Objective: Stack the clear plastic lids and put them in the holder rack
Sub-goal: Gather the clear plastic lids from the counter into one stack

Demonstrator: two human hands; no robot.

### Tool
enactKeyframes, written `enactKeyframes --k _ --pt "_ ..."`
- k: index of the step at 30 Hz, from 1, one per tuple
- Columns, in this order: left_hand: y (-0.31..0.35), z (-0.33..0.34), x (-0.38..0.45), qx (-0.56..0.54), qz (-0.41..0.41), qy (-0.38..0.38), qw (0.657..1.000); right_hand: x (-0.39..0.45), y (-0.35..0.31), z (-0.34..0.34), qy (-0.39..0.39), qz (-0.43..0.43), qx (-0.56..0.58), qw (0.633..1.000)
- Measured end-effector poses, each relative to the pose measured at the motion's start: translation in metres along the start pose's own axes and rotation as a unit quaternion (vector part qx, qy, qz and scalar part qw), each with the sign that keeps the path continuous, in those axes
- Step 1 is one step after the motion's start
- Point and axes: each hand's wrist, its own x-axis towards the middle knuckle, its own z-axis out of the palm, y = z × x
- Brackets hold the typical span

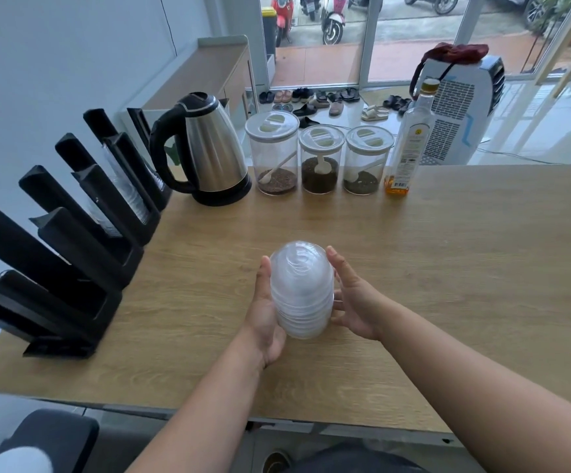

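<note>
A stack of several clear domed plastic lids (pixel 300 288) sits between my two hands over the middle of the wooden table (pixel 448 268). My left hand (pixel 266 312) presses against its left side and my right hand (pixel 352 295) cups its right side. The black holder rack (pixel 59 240) stands along the table's left edge, with slanted slots. Some far slots hold clear lids or cups (pixel 123 186). The near slots look bare.
A steel kettle (pixel 205 151) stands at the back left of the table. Beside it are three clear jars with scoops (pixel 318 158) and a glass bottle (pixel 410 141). A white appliance (pixel 461 107) stands behind the table on the floor.
</note>
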Motion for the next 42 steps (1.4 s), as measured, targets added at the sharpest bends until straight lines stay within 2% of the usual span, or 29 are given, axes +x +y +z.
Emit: enactKeyframes --k 5,9,15,25,29,38,42 --pt "0.001 0.0 -0.002 -0.02 0.014 -0.002 1.0 -0.005 -0.006 0.004 -0.018 0.0 0.007 1.0" --pt "0.004 0.0 -0.005 -0.019 0.019 -0.007 1.0 -0.006 -0.011 0.007 0.001 -0.003 0.024 1.0" --pt "0.016 -0.005 -0.007 -0.001 0.031 0.02 0.999 0.002 -0.02 0.013 -0.011 -0.009 0.031 0.999" --pt "0.008 -0.006 -0.004 0.058 0.016 0.04 0.997 -0.001 -0.022 0.013 -0.034 0.032 0.024 0.999" --pt "0.006 -0.007 -0.002 0.063 0.02 0.05 0.997 0.0 -0.023 0.012 -0.035 0.037 0.027 0.998" --pt "0.01 0.006 -0.005 0.053 -0.001 0.019 0.998 -0.008 -0.029 0.006 -0.049 0.036 0.046 0.997" --pt "0.012 0.007 -0.001 0.054 0.009 0.047 0.997 -0.017 -0.041 0.008 -0.046 0.028 0.052 0.997"
